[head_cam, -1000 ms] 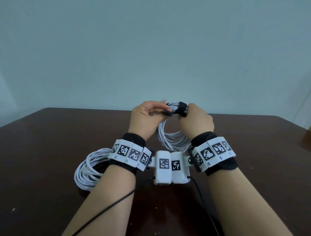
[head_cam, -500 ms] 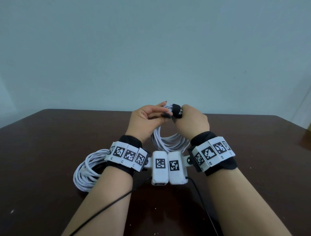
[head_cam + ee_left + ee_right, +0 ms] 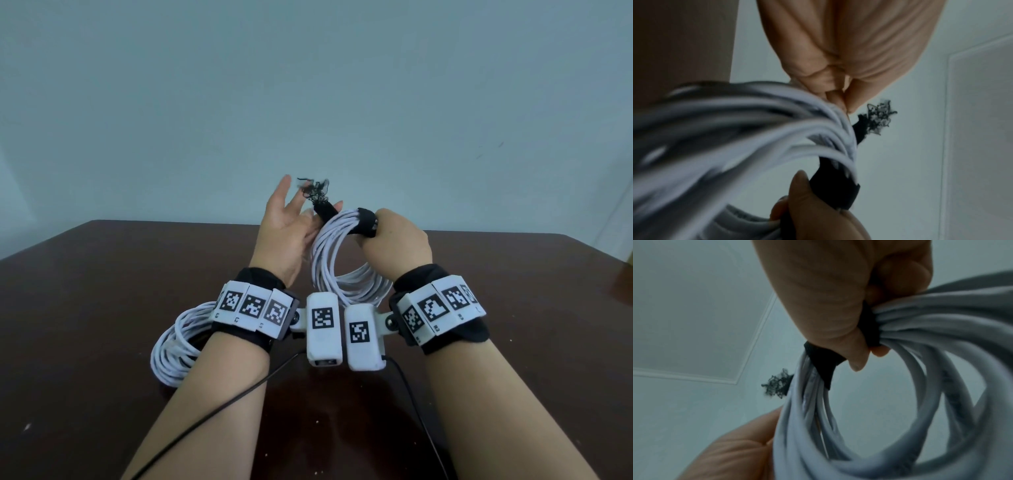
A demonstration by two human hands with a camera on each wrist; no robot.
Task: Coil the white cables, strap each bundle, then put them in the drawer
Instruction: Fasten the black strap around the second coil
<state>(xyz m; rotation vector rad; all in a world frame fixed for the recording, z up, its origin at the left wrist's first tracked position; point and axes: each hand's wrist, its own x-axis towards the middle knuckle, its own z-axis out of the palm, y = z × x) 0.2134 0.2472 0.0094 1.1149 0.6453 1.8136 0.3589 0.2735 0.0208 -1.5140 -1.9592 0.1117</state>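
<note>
The right hand [image 3: 394,245] is clenched on a raised coil [image 3: 346,270] of white cable, its fingers curled over the black strap [image 3: 364,221] that wraps the top of the loops. The left hand [image 3: 286,233] is beside the coil with fingers spread and relaxed, gripping nothing; the strap's frayed tail [image 3: 317,195] sticks up next to its fingertips. This looks like the strapping step: the strap is around the bundle, but whether it is fastened I cannot tell. A second coil [image 3: 178,342] lies on the table [image 3: 85,308] under the left forearm, with no strap visible on it. No drawer is in view, so stowing both bundles appears to remain.
</note>
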